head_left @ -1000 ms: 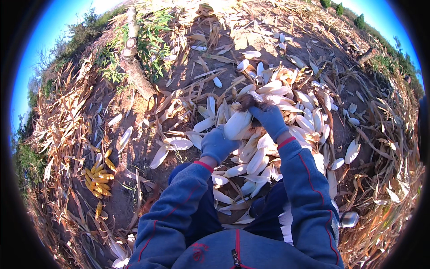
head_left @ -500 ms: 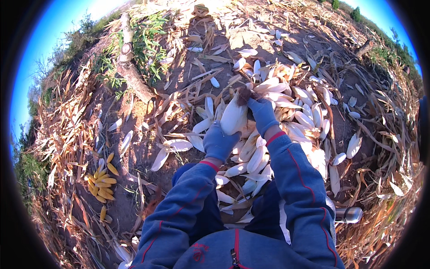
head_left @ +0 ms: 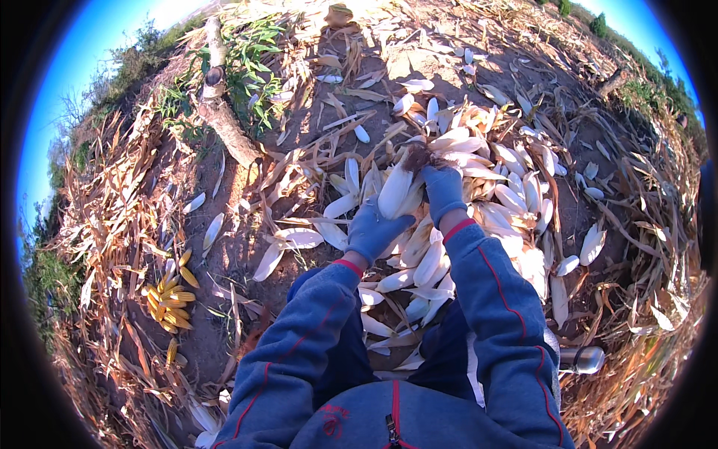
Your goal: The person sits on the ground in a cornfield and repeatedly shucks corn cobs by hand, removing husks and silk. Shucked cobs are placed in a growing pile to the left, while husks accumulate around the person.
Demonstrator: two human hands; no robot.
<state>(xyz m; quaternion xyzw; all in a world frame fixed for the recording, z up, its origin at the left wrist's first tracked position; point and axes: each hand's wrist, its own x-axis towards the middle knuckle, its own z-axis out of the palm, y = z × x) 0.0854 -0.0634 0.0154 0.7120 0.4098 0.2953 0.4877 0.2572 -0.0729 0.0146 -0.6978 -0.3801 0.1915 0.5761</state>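
An ear of corn in pale husk (head_left: pixel 394 193) is held tilted between my two gloved hands, its dark brown silk (head_left: pixel 416 157) at the upper end. My left hand (head_left: pixel 373 228), in a grey-blue glove, is closed round the lower end. At the silk end my right hand (head_left: pixel 443 188), gloved alike, has its fingers closed on the husk and silk; the fingertips are partly hidden. Below and to the right lies a heap of unhusked corn ears (head_left: pixel 511 198), several of them under my forearms.
A small pile of husked yellow cobs (head_left: pixel 169 304) lies on the soil at the left. A thick tree trunk (head_left: pixel 224 127) with green leaves stands at the upper left. Dry stalks (head_left: pixel 112 217) cover both sides. A metal flask (head_left: pixel 583 360) lies beside my right leg.
The husk has parted somewhat, and the ear has turned slightly in my hands. My left hand has shifted a little to the right; my right hand stays at the silk end.
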